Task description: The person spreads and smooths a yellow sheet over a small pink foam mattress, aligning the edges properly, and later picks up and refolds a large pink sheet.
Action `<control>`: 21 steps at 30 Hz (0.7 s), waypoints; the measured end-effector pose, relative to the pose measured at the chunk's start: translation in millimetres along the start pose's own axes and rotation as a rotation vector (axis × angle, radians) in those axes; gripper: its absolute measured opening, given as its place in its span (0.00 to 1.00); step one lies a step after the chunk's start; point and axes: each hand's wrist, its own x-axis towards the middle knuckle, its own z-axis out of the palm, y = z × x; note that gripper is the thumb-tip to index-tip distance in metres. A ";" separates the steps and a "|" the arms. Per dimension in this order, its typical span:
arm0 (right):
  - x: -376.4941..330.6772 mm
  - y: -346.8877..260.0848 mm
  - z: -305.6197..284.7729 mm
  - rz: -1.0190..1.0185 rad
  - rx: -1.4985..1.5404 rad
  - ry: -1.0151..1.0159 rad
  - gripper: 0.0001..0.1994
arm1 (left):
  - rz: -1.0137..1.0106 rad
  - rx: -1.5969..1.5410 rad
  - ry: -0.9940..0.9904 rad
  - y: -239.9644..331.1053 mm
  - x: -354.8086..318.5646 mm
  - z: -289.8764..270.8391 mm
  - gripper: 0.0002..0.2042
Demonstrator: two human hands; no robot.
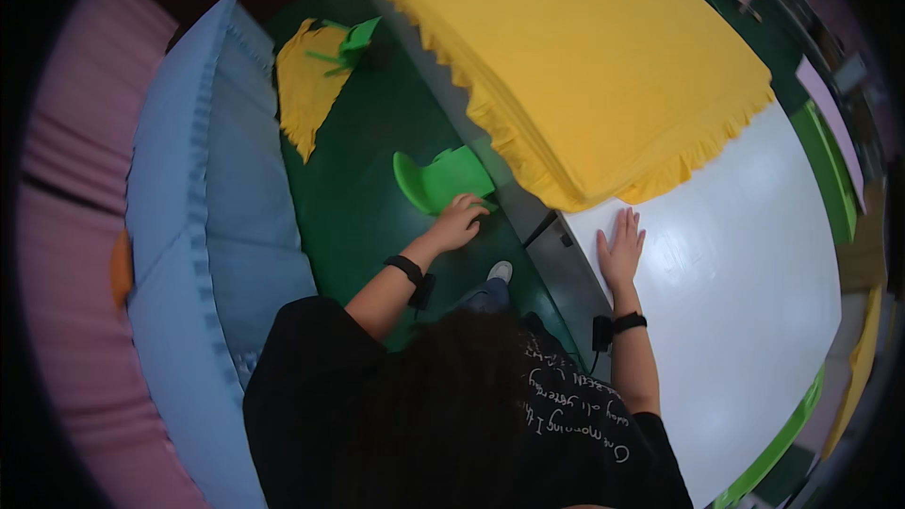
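Note:
My left hand (459, 221) reaches down beside the table and curls its fingers over the edge of a small green plastic chair (436, 179) standing on the dark green floor. My right hand (620, 250) lies flat, fingers spread, on the white table (735, 264) near its left edge, holding nothing. Just beyond that hand a thick stack of fringed yellow cloths (584, 57) covers the far part of the table. Both wrists carry black bands. My head and black shirt fill the lower middle of the view.
A second green chair (359, 36) stands farther back with a loose yellow cloth (304, 90) beside it on the floor. Piles of light blue cloth (193, 188) and pink cloth (66, 179) line the left. My white shoe (501, 270) shows by the table leg.

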 end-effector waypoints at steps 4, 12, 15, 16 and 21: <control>-14.0 -7.3 -6.5 -0.020 -0.077 0.055 0.28 | -0.135 -0.042 -0.036 -17.7 -75.6 -10.5 0.12; -13.8 -18.2 -5.1 0.047 -0.077 0.121 0.26 | -0.337 -0.216 -0.047 -67.1 -185.1 -8.1 0.10; -11.4 -24.3 0.7 0.058 -0.051 0.078 0.27 | -0.419 -0.324 -0.068 -77.5 -201.8 -3.8 0.10; -14.9 -28.1 -5.7 0.084 -0.042 0.109 0.26 | -0.385 -0.349 -0.059 -82.7 -201.4 -1.7 0.10; -28.7 -38.7 6.3 0.271 -0.110 0.157 0.24 | -0.298 -0.363 -0.164 -102.1 -167.7 -22.0 0.10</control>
